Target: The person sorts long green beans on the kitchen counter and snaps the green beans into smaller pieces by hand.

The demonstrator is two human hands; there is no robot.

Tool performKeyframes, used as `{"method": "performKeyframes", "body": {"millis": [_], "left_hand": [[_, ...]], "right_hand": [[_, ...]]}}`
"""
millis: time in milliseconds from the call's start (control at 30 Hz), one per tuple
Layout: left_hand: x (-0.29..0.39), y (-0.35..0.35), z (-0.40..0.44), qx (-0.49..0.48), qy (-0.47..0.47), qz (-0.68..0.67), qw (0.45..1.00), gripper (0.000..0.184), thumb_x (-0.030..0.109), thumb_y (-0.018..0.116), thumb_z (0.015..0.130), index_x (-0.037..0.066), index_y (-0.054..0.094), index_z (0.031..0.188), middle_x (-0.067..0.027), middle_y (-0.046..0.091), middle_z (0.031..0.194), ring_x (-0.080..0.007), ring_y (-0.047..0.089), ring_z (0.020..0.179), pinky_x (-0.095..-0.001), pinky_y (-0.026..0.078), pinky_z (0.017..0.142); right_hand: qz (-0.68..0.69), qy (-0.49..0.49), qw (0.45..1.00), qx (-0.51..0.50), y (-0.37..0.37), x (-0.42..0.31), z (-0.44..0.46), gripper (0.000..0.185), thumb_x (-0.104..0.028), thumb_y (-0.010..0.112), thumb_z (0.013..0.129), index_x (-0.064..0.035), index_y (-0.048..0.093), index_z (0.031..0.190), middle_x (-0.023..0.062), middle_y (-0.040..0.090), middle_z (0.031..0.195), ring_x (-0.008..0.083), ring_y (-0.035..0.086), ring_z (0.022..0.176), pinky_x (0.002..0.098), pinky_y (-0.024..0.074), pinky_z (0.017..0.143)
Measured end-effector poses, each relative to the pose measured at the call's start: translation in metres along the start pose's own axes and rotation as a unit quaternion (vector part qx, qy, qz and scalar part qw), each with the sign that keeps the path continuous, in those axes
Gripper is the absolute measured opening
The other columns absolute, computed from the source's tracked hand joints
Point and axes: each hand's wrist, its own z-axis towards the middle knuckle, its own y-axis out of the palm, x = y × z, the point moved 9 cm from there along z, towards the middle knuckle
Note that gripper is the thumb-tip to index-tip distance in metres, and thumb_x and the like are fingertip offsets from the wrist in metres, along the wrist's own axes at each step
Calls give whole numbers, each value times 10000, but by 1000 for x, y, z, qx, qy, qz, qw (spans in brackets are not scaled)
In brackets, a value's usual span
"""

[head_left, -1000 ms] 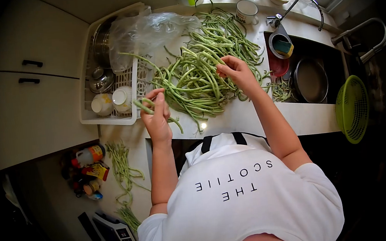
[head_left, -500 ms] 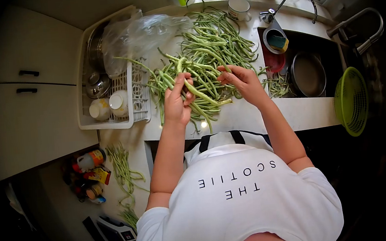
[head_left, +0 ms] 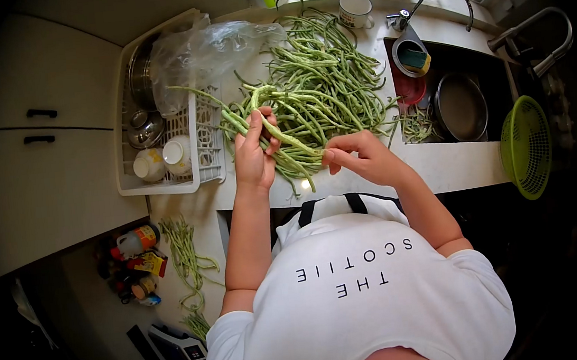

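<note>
My left hand [head_left: 256,152] is closed around several long green beans [head_left: 281,135], whose ends stick out on both sides of the fist. With thumb and fingers pinched, my right hand [head_left: 363,157] grips the lower tip of one pale, thick bean from that bunch. Behind both hands a large tangled heap of long beans [head_left: 333,71] covers the counter. A smaller bunch of long beans [head_left: 186,252] lies on the counter to the left of my body.
A white dish rack [head_left: 195,144] with bowls and a plastic bag [head_left: 213,45] stands at left. At right is a sink [head_left: 494,77] holding a pan [head_left: 461,108] and bean scraps [head_left: 416,124]. A green colander [head_left: 527,146] leans beyond it. An enamel mug [head_left: 355,9] stands behind the heap.
My right hand has come down toward me and now pinches the tip of the pale bean. My left hand, still holding its bunch, has shifted slightly left.
</note>
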Motion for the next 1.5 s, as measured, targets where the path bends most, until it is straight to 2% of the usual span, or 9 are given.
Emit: {"method": "performKeyframes", "body": {"millis": [267,400,467,633,733,1000,1133,1200,1500], "left_hand": [[15,10,-19,-13,66,-18,998,274,271,464,1045,19,564,1085,-30,580,897,-77,503,656,-192,335,496],[24,10,-26,-19,81,113,990,307,259,460,1046,6,603,948,-22,551,689,-84,477,540,-217,326,468],[41,3,-32,72,182,423,885,370,256,431,1054,-7,613,868,-29,528,615,-99,478,507,-253,329,459],[56,97,-61,-123,394,460,786,137,114,555,952,3,632,926,-79,595,819,-228,583,772,-363,482,829],[32,110,-62,-217,367,526,736,119,49,584,887,21,640,988,-97,593,894,-292,572,924,-454,369,1042],[16,102,-58,-256,313,482,777,137,132,546,961,18,618,982,-119,577,853,-305,574,883,-494,340,1094],[19,103,-61,-246,310,515,760,150,129,516,981,10,606,975,-107,592,852,-278,598,899,-476,349,1098],[38,94,-62,-246,276,396,841,151,129,543,971,0,620,990,-137,645,922,-290,632,953,-469,384,1074],[137,70,-102,-114,373,324,862,313,308,486,1027,8,573,1025,-197,669,982,-346,644,1005,-471,481,952]], "right_hand": [[-280,-248,895,244,-26,-55,-24,88,-103,694,865,-23,679,899,111,665,784,280,623,674,354,493,592],[-271,-264,892,246,-29,-64,-30,90,-109,700,856,-28,666,873,102,655,761,270,614,656,360,476,572],[-284,-253,897,226,-28,-62,-28,119,-129,722,840,-34,650,834,93,642,733,258,607,634,356,466,557],[-279,-220,909,217,-22,-58,-25,150,-147,744,821,-44,636,804,77,626,694,242,597,600,345,458,539],[-268,-239,908,215,-21,-62,-26,150,-142,749,816,-44,635,804,72,627,687,235,601,598,335,459,536],[-150,-226,933,237,-33,-49,-29,130,-112,745,831,-24,651,852,81,665,779,189,648,654,297,492,588],[21,-196,957,215,-29,-33,-3,225,-124,679,890,-23,619,1081,79,667,965,185,637,911,345,481,816],[91,-235,943,217,-22,-37,5,279,-127,650,911,-26,592,1165,76,660,1027,183,612,1007,371,455,898],[-193,-384,900,68,21,-65,52,279,-38,641,880,-72,587,1152,78,608,970,289,553,895,398,408,860]]}}
